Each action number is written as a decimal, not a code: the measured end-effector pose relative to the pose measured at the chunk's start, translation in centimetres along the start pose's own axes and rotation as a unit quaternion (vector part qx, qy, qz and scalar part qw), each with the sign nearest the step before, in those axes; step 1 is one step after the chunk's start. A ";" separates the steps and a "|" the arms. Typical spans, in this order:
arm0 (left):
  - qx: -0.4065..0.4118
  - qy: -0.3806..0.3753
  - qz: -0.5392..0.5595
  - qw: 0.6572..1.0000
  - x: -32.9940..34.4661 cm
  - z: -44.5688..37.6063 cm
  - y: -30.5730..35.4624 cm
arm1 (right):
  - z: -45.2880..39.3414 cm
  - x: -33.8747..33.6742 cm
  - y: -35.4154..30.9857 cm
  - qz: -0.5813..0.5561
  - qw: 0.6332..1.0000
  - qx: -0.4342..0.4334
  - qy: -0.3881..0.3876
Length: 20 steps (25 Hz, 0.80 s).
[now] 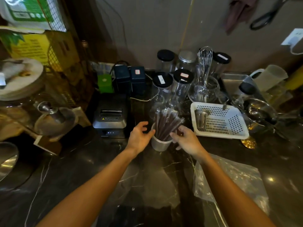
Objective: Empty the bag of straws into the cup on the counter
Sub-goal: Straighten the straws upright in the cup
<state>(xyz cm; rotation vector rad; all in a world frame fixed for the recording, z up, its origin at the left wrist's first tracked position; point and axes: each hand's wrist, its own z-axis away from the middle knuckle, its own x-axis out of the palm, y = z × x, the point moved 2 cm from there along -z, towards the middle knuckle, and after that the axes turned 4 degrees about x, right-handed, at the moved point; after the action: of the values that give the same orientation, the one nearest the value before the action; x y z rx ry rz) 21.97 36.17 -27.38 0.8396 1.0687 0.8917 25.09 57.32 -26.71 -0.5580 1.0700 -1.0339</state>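
A metal cup [159, 144] stands on the dark marble counter [82, 169], with a bundle of dark wrapped straws [165, 122] upright in it, leaning right. My left hand [139, 136] hovers at the cup's left rim with fingers spread, holding nothing. My right hand [185, 139] is at the cup's right side; its fingertips touch the lower straws. A clear plastic bag [229, 181] lies flat on the counter under my right forearm. A second clear sheet [147, 185] lies between my arms.
A black receipt printer [109, 118] sits left of the cup. A white perforated basket [219, 122] with a metal strainer stands right. Glass jars with black lids [164, 84], a whisk [205, 63] and glassware crowd behind. Metal bowls sit at far right.
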 end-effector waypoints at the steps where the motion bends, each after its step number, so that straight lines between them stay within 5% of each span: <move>1: -0.001 -0.006 0.004 1.000 0.2 0.0 -0.2 | -0.2 0.0 0.1 -0.008 1.000 0.005 0.002; 13: -0.003 0.014 0.013 1.000 -2.1 4.0 -2.7 | 1.4 2.2 -1.0 -0.025 0.997 0.011 -0.071; 20: 0.043 0.032 -0.087 0.995 -3.3 5.0 -2.9 | 2.5 3.5 -1.8 0.104 0.992 -0.041 -0.056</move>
<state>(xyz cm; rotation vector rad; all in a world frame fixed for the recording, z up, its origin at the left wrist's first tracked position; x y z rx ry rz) 26.58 31.31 -27.51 0.7796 1.2238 0.7341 26.99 53.16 -25.79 -0.5509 1.0504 -0.7709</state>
